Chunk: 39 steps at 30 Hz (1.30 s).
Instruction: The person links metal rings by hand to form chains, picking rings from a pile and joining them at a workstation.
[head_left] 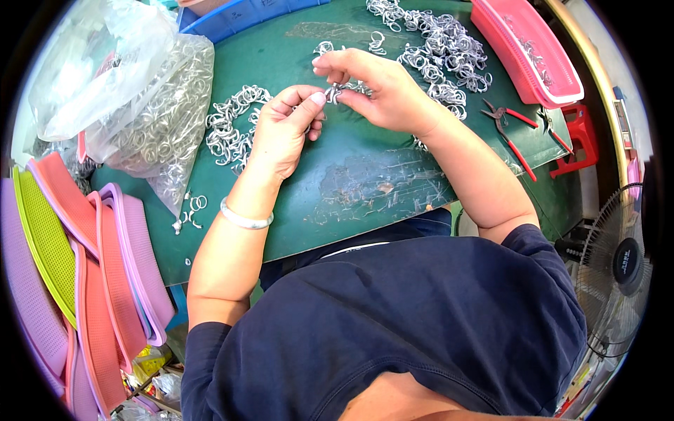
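Observation:
Thumb and forefinger of my left hand point(288, 123) are pinched on a small silver metal ring point(333, 92) above the table's middle. My right hand point(382, 88) is close by on the right, its thumb at the ring and its fingers apart from the thumb. More silver rings show in the gap of that hand; whether they lie behind it or rest in it I cannot tell. Left of my left hand lies a pile of open-ended silver rings point(228, 133). A larger heap of rings point(449, 52) spreads beyond my right hand.
A clear plastic bag point(168, 105) full of rings stands at the left, above stacked coloured plastic baskets point(91, 259). Red-handled pliers point(511, 130) lie right, near a pink basket point(516, 56). A blue bin point(242, 15) sits at the far edge; a fan point(618, 259) stands right.

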### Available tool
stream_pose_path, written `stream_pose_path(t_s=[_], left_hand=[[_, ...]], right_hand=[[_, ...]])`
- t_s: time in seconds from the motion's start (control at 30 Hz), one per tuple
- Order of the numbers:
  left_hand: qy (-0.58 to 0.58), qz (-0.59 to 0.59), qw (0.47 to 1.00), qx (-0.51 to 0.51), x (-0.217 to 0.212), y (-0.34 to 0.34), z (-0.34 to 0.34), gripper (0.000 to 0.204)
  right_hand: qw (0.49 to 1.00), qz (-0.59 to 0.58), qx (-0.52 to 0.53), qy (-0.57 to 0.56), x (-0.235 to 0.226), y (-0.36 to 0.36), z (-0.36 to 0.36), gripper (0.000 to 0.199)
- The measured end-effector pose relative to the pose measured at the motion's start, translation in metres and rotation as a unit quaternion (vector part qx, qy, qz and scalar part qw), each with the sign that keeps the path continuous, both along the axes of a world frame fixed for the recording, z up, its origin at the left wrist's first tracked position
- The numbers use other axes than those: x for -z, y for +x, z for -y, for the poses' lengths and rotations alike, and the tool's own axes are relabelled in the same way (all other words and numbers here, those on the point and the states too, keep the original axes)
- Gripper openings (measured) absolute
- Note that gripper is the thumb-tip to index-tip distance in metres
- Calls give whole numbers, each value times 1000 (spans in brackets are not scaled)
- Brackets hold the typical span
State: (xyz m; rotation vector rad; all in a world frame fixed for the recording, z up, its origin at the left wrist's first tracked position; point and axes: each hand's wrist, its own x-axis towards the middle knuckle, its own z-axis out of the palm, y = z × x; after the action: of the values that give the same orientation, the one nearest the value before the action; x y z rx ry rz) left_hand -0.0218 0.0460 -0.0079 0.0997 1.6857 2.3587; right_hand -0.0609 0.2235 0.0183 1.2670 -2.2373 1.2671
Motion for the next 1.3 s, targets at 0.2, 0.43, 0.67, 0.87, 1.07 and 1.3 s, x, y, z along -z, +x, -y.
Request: stream_pose_path(t_s=[0.2, 0.43, 0.67, 0.87, 1.07, 1.3], left_hand=[[-29, -60, 997, -30, 2, -1, 0, 9], [-209, -256, 942, -58, 3, -7, 6, 5], [-625, -290, 725, -26, -19, 4, 12, 7], [-692, -402, 591, -104, -29, 5, 14, 22], [-470, -384, 788, -107, -16, 3, 0, 20], [-404, -420, 800, -144, -10, 0, 1, 11]], right_hand=[[996, -27, 47, 72, 5, -14, -12, 45], [959, -34, 98, 264, 21, -15, -15, 30], [981, 78, 57, 167, 16, -16, -15, 28], [996, 46, 30, 67, 13, -18, -14, 24], [1000, 13, -17, -6, 5, -7, -3, 25], [999, 26, -4, -44, 4, -5, 0, 41]])
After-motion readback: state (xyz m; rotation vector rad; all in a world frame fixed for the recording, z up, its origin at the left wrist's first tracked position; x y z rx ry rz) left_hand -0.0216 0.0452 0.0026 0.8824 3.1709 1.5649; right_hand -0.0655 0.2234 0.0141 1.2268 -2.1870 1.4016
